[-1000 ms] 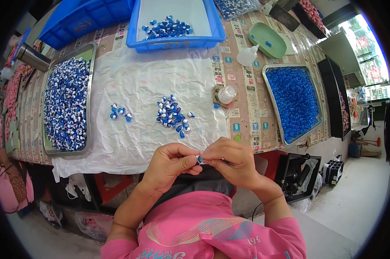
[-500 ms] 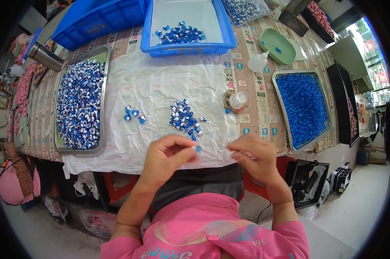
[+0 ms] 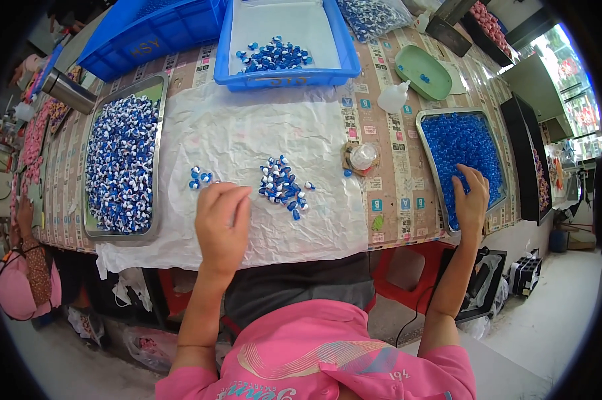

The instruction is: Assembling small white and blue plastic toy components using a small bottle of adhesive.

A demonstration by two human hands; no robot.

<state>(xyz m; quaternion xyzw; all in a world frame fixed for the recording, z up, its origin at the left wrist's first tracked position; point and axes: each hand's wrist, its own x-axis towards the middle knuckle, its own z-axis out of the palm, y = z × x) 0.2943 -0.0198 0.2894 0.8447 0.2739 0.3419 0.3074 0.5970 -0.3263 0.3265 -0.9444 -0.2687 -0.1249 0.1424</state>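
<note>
Two hands work apart: right hand [image 3: 471, 200] rests open-fingered in the metal tray of blue beads [image 3: 462, 157], gathering stock; left hand [image 3: 222, 223], loosely curled, grip unclear, hovers beside small blue-white pieces [image 3: 200, 177] on the bench's crinkled white sheet [image 3: 248, 133].

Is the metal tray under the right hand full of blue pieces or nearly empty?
Full. Blue pieces cover the metal tray from rim to rim, with no bare bottom showing. The right hand rests on the pieces at its near end.

bare crinkled white sheet [image 3: 281, 127] open mid-table, bead pile [image 3: 282, 188] (small) and glue bottle [image 3: 392, 97] flanking it
</note>
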